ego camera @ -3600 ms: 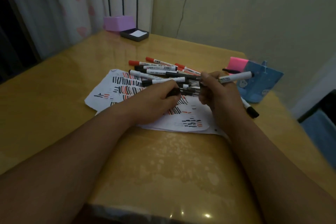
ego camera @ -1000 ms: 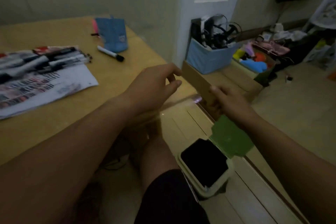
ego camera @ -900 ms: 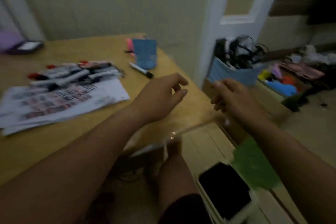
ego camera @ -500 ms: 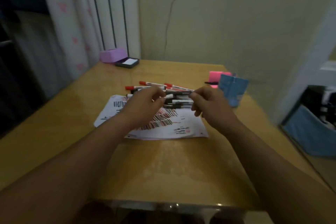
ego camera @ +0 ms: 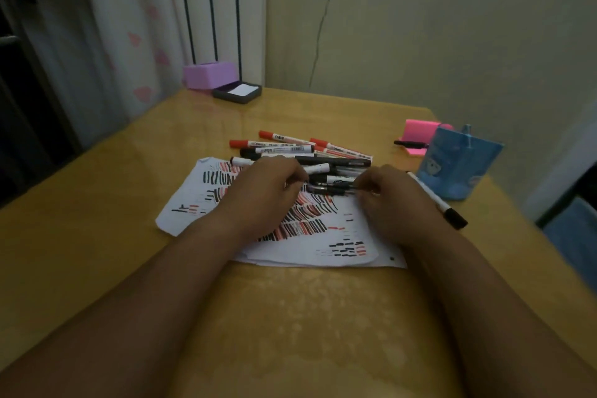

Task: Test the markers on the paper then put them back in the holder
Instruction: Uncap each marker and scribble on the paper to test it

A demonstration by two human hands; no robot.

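Observation:
A pile of several red and black markers [ego camera: 290, 149] lies across the far edge of white paper [ego camera: 342, 245] covered in red and black strokes. My left hand [ego camera: 268, 191] and my right hand [ego camera: 391, 200] rest on the paper, each pinching one end of a dark pen [ego camera: 332, 187] at the pile's near edge. A blue holder [ego camera: 458, 165] stands at the right. One black-capped marker [ego camera: 436, 200] lies alone between my right hand and the holder.
A pink block [ego camera: 420, 132] with a black pen on it sits behind the holder. A purple box [ego camera: 210, 74] and a dark tray [ego camera: 237, 92] stand at the table's far left corner by the wall. The wooden table [ego camera: 290, 317] drops off at the right.
The view swung from the floor and bin on the right back to the table. Both hands, empty and off the table then, came onto the marker pile and closed on a dark pen.

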